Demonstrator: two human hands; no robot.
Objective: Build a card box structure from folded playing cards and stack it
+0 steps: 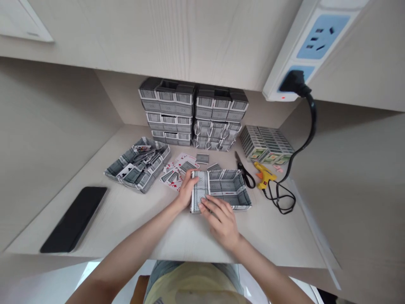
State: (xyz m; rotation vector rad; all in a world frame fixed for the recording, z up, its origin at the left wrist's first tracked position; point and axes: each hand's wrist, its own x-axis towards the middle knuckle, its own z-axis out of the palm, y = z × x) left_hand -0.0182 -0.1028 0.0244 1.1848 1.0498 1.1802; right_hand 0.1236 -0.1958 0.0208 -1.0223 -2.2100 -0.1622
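A box made of grey-backed playing cards (pixel 230 191) sits near the front middle of the desk. Two card backs form a flat panel (pixel 200 180) across its left end; the right part is open on top, showing a card-lined inside. My left hand (pixel 187 190) grips the box's left end, thumb on the panel and fingers around the edge. My right hand (pixel 222 218) rests its fingertips on the panel's lower part, fingers bent and apart. Loose playing cards (pixel 172 176) lie behind my left hand, some face up.
A card-built tray (pixel 148 182) of cards stands left, near a black phone (pixel 74 219). Stacked card boxes (pixel 171 105) stand at the back. Right are scissors (pixel 246 173), a yellow glue gun (pixel 265 175) with cord, and card packs (pixel 267 145). A power strip (pixel 316 40) hangs above.
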